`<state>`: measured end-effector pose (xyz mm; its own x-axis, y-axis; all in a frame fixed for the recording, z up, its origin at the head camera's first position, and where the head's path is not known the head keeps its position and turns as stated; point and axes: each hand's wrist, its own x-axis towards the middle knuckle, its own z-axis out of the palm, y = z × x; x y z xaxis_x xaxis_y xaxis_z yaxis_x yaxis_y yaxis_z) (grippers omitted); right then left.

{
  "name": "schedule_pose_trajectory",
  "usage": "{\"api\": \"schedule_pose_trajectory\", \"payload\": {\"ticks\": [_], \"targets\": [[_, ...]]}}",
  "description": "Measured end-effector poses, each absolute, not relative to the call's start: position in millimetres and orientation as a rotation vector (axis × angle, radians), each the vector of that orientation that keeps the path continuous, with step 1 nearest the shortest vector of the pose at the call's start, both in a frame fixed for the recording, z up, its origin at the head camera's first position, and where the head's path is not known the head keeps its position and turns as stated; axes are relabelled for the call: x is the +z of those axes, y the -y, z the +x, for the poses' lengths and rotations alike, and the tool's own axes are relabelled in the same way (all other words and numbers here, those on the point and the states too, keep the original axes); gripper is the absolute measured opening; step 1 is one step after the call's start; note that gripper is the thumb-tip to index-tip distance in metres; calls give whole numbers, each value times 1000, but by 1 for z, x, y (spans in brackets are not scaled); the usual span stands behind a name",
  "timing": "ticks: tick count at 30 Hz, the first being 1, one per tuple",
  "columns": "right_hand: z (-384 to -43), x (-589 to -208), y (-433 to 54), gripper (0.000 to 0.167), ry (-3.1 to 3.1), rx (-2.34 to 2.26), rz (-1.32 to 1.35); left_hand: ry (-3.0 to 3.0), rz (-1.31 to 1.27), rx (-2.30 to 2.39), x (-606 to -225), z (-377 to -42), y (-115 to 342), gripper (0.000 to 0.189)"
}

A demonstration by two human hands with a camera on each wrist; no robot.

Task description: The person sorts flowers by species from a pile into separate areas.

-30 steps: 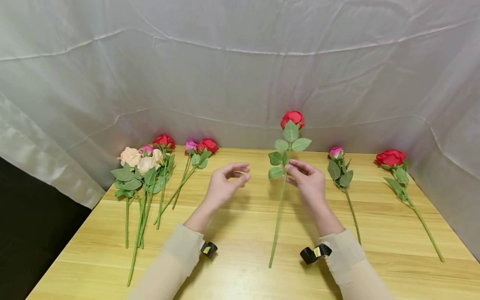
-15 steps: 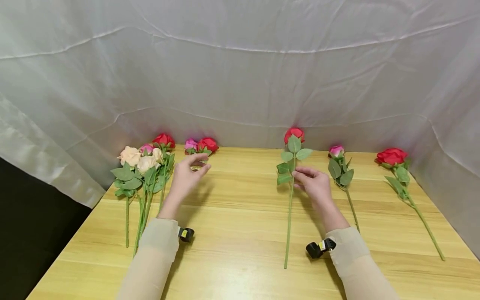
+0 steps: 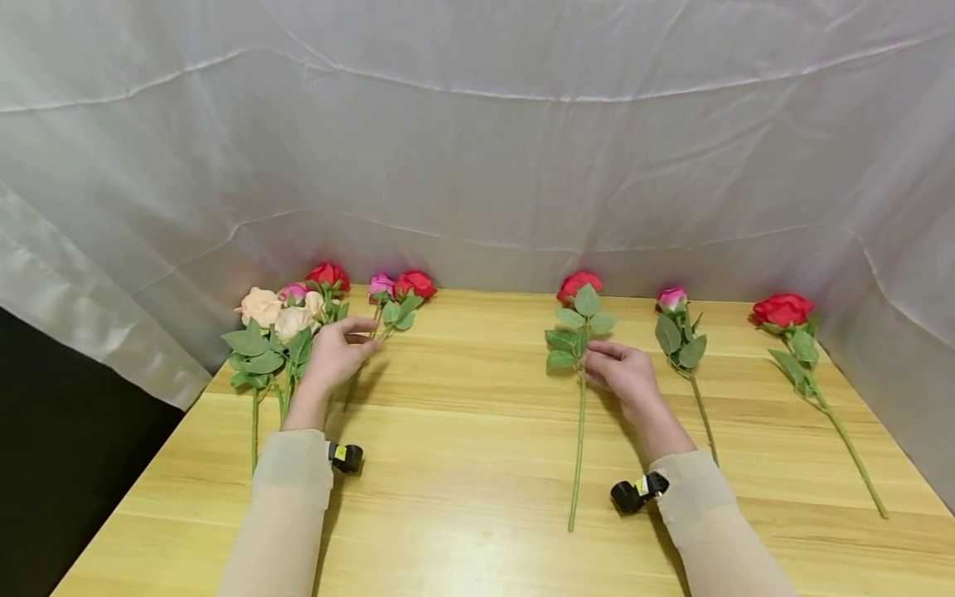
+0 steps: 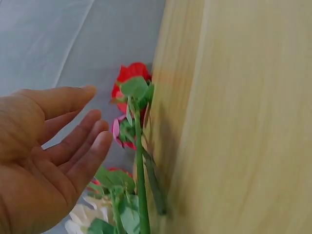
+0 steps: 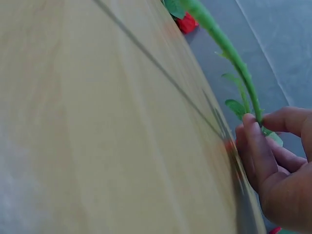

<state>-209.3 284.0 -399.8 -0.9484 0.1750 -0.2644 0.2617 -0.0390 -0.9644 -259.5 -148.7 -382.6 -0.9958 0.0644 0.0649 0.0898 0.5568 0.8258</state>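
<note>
My right hand (image 3: 625, 373) pinches the stem of a red rose (image 3: 578, 284) between thumb and fingertips, just below its leaves. In the right wrist view its green stem (image 5: 229, 51) runs up from the fingertips, casting a thin shadow on the table. My left hand (image 3: 337, 355) is over the left side, fingers extended and parted from the thumb. Closest to it are a second red rose (image 3: 414, 284) and a magenta rose (image 3: 381, 286), whose stems cross. In the left wrist view a gap shows between the fingers (image 4: 80, 141) and the stem (image 4: 140, 180).
Left of my left hand lies a bunch with peach roses (image 3: 260, 308), a magenta one and a red one (image 3: 328, 276). On the right lie a magenta rose (image 3: 673, 298) and a red rose (image 3: 783, 309). Grey cloth (image 3: 477, 166) hangs behind the wooden table (image 3: 462, 464).
My left hand has moved left, from mid-table to the crossed stems. My right hand has shifted slightly right, and the red rose it holds has come down lower.
</note>
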Motion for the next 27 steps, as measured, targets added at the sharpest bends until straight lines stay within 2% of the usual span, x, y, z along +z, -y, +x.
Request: {"api": "schedule_pose_trajectory", "payload": {"ticks": [9, 19, 27], "targets": [[-209, -407, -285, 59, -2161, -2084, 404, 2858, -159, -1450, -394, -260, 161, 41], [-209, -407, -280, 55, -2354, -1900, 343, 2941, -128, -1430, -401, -262, 166, 44], [-209, -407, -278, 53, -2390, -1885, 337, 2959, -104, -1416, -401, -262, 165, 38]]}}
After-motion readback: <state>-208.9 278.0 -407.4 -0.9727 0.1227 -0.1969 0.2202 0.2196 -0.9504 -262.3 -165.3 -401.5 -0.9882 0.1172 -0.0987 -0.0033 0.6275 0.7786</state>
